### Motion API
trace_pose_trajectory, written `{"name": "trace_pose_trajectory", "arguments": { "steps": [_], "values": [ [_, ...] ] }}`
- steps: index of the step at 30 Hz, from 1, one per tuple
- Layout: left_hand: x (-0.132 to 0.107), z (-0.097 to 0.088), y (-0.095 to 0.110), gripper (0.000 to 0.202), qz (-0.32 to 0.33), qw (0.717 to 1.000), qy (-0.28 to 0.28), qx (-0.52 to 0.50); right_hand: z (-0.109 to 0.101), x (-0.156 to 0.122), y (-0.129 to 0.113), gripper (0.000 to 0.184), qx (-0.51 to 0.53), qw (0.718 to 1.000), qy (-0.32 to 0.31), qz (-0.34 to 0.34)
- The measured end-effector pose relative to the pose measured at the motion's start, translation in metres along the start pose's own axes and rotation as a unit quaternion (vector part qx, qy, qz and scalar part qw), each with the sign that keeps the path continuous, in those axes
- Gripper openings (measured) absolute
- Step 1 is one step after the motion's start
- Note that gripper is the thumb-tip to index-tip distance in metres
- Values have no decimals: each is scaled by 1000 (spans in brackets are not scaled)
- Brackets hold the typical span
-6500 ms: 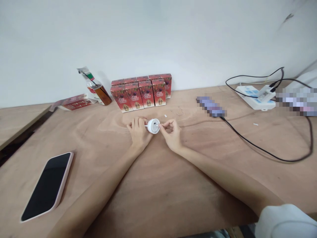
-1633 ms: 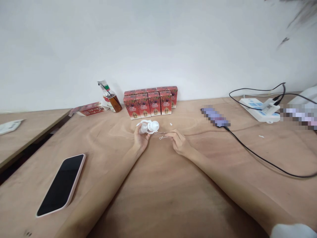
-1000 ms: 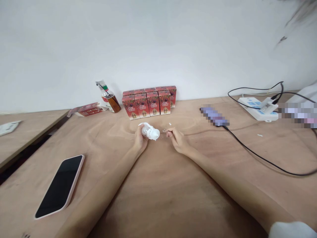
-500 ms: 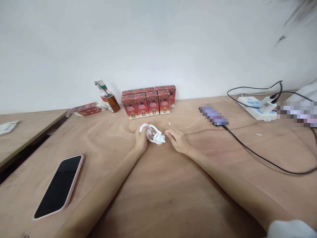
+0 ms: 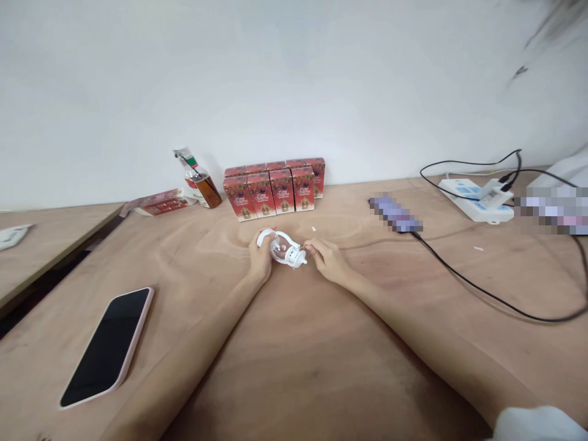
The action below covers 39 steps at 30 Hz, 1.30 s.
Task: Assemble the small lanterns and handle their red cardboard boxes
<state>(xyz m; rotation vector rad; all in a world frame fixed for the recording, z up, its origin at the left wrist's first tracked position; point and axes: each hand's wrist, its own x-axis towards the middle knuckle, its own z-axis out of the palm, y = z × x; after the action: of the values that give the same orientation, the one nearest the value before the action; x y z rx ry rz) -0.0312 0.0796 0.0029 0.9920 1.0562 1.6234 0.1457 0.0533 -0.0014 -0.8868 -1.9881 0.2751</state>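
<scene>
We see the left hand [image 5: 260,262] resting on the desk [image 5: 294,367] with its fingers [image 5: 265,240] curled around a small clear globe [image 5: 281,248], gripping it from the left side. The thumb and forefinger are closed on the rounded body, and the rest of the fingers are tucked under it. The globe lies tilted, with its white cap [image 5: 298,260] pointing right and slightly toward us. A white band [image 5: 267,233] arcs over the globe's far side, just above the left fingertips.

The right hand [image 5: 329,262] sits just to the right, wrist on the desk. Its thumb and forefinger [image 5: 310,247] are pinched together right at the white cap, touching it or very nearly so. We cannot tell whether something thin is held in that pinch, as it is too small to make out. The other right fingers are loosely curled, well short of a fist. Both hands meet at the globe near the middle of the desk.

Behind them, near the wall, stands a row of red boxes [image 5: 274,190], with a small white scrap [image 5: 313,229] between the boxes and the hands. Left of the boxes we see a tilted bottle [image 5: 198,184] and a flat red pack [image 5: 158,202]. A phone [image 5: 108,346] with a pink edge lies face up, well apart on the near left. On the right a black cable [image 5: 463,274] runs across the desk, and a white power strip [image 5: 473,199] sits toward the far right edge.
</scene>
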Motion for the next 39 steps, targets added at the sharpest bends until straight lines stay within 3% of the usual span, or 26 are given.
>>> {"name": "trace_pose_trajectory", "arguments": {
  "steps": [6, 14, 22, 25, 30, 33, 36, 39],
  "values": [
    [-3, 1, 5, 24, 2, 1000, 13, -5, 2, 2, 5, 22, -28, 998, 28, 58],
    [-4, 2, 8, 27, -40, 998, -16, -40, 4, 7, 12, 20, 14, 994, 17, 109],
    [-3, 2, 7, 29, -66, 996, -7, -52, 3, 9, 16, 24, 53, 989, -4, 137],
    [-2, 1, 6, 31, -70, 996, 0, -54, 0, 8, 20, 23, 38, 992, -9, 118],
    [-3, 0, 5, 37, -59, 998, -8, -21, -22, 15, 31, 21, -59, 994, -19, 94],
    [-5, 1, 4, 40, -12, 998, -42, 42, -47, 32, 30, 16, -104, 988, 4, 112],
    [-9, 3, 4, 42, 48, 983, -116, 134, -68, 52, 15, 12, -169, 980, 43, 95],
    [-14, 4, 7, 52, 113, 951, -176, 228, -79, 69, -12, 12, -212, 976, 38, 33]
  ]
}}
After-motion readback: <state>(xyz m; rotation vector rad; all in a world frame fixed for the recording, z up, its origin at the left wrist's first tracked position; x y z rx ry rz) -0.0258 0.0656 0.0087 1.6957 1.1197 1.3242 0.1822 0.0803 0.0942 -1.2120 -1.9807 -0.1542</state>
